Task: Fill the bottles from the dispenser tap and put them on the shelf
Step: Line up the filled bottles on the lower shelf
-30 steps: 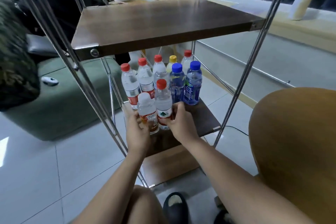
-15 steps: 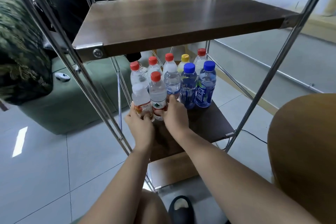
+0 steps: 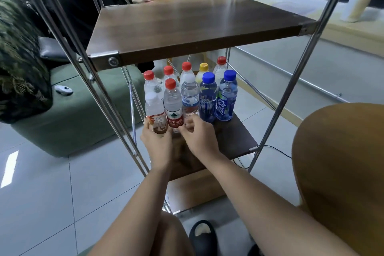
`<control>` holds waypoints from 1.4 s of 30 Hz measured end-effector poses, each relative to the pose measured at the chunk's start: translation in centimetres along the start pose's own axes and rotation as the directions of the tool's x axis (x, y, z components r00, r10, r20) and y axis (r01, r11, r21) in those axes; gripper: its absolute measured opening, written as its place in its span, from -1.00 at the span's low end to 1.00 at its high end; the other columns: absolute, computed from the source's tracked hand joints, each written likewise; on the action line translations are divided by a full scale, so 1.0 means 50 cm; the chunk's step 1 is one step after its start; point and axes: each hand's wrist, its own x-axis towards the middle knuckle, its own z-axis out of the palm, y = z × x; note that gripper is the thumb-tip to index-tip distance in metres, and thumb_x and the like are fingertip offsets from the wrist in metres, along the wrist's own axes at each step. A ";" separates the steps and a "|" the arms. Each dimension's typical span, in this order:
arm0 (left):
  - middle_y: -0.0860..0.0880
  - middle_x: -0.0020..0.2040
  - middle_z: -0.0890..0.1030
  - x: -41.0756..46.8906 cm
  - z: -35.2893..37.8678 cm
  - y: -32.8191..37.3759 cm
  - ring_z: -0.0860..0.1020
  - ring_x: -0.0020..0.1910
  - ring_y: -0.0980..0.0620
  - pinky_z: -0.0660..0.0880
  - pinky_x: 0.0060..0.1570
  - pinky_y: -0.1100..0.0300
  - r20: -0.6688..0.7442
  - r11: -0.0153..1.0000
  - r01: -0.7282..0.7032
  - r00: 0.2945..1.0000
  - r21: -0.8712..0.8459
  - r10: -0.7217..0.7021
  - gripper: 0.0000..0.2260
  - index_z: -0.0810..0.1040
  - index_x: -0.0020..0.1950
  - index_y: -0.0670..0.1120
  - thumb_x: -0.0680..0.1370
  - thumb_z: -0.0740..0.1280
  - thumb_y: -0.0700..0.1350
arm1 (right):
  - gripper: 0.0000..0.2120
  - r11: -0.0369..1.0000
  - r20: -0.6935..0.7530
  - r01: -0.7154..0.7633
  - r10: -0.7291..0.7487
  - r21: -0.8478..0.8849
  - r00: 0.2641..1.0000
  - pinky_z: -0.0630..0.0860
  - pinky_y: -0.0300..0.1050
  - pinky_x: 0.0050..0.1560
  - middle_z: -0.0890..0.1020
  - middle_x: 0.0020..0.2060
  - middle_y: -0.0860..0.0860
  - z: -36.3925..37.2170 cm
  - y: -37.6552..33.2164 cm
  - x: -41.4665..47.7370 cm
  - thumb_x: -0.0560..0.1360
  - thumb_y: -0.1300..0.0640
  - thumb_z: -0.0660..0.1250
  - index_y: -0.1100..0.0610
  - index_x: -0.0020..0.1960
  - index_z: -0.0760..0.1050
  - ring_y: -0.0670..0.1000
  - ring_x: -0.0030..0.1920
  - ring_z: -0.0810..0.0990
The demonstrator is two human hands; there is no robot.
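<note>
A white-capped tea bottle (image 3: pixel 154 110) and a red-labelled bottle (image 3: pixel 173 108) stand upright and touching at the front left corner of the lower shelf (image 3: pixel 234 138) of a steel-framed rack. Their bases are hidden behind the person's hands. The left hand (image 3: pixel 156 144) wraps its fingers round the foot of the tea bottle. At its 3 o'clock, the right hand (image 3: pixel 197 136) curls thumb and fingers about the foot of the red-labelled bottle.

Seven more bottles crowd the same board behind the pair and toward their 3 o'clock. Two blue-capped bottles (image 3: pixel 227 95) stand nearest the right edge. Four red-capped ones and a yellow-capped bottle (image 3: pixel 203 67) are packed close behind, toward 12 o'clock.

The upper shelf (image 3: pixel 197 27), a dark wood board, spans the rack above the cluster at 12 o'clock. A green sofa (image 3: pixel 72 122) sits at the rack's 9 o'clock, and an orange chair back (image 3: pixel 340 172) at its 4 o'clock. A black slipper (image 3: pixel 202 233) is on the pale tiled floor at 6 o'clock, between the person's forearms.
</note>
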 end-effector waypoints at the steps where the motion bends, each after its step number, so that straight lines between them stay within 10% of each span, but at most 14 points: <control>1: 0.14 0.15 0.66 -0.014 -0.006 0.005 0.67 0.21 0.05 0.65 0.23 -0.03 0.027 1.000 0.001 1.000 -0.014 -0.001 -0.46 0.48 0.14 0.50 0.43 0.63 -0.03 | -0.80 1.000 0.006 -0.009 0.009 0.019 1.000 0.68 -0.14 -0.02 0.75 -0.04 -0.04 -0.022 -0.003 -0.012 0.58 0.02 0.53 0.09 0.11 0.62 -0.09 -0.04 0.71; 8: 0.08 0.26 0.63 -0.142 -0.005 0.068 0.60 0.21 0.12 0.49 0.10 0.38 0.311 0.990 -0.059 0.950 0.128 0.017 -0.49 0.52 0.43 0.00 0.53 0.61 -0.07 | -0.81 0.993 -0.113 -0.099 0.107 0.071 0.988 0.53 -0.40 -0.08 0.70 -0.06 -0.15 -0.211 0.010 -0.130 0.60 0.02 0.54 0.04 0.13 0.61 -0.25 -0.09 0.66; 21: 0.18 0.17 0.67 -0.449 0.178 0.219 0.63 0.16 0.26 0.54 0.09 0.38 0.761 0.954 -0.299 0.619 0.000 0.194 -0.58 0.55 0.37 0.05 0.56 0.59 -0.04 | -0.85 0.957 -0.515 -0.235 0.289 0.168 0.807 0.62 -0.23 0.01 0.72 -0.05 -0.16 -0.565 0.111 -0.411 0.57 0.10 0.56 0.00 0.09 0.63 -0.20 -0.03 0.69; 35: 0.11 0.25 0.66 -0.690 0.391 0.313 0.63 0.21 0.14 0.61 0.32 0.00 0.929 0.950 -0.269 0.285 -0.160 0.237 -0.48 0.54 0.40 0.04 0.50 0.64 0.01 | -0.36 0.852 -0.782 -0.473 0.446 0.223 0.436 0.50 0.10 0.44 0.57 0.42 0.02 -0.751 0.260 -0.568 0.56 -0.04 0.56 0.08 0.54 0.39 0.02 0.40 0.57; 42: 0.19 0.24 0.61 -0.747 0.462 0.341 0.59 0.23 0.21 0.54 0.21 0.20 0.947 0.959 -0.221 0.225 -0.179 0.229 -0.42 0.47 0.34 0.09 0.44 0.69 0.01 | -0.38 0.837 -0.823 -0.496 0.439 0.229 0.361 0.46 -0.03 0.39 0.57 0.40 0.06 -0.766 0.297 -0.522 0.55 0.09 0.53 0.12 0.54 0.39 0.12 0.43 0.53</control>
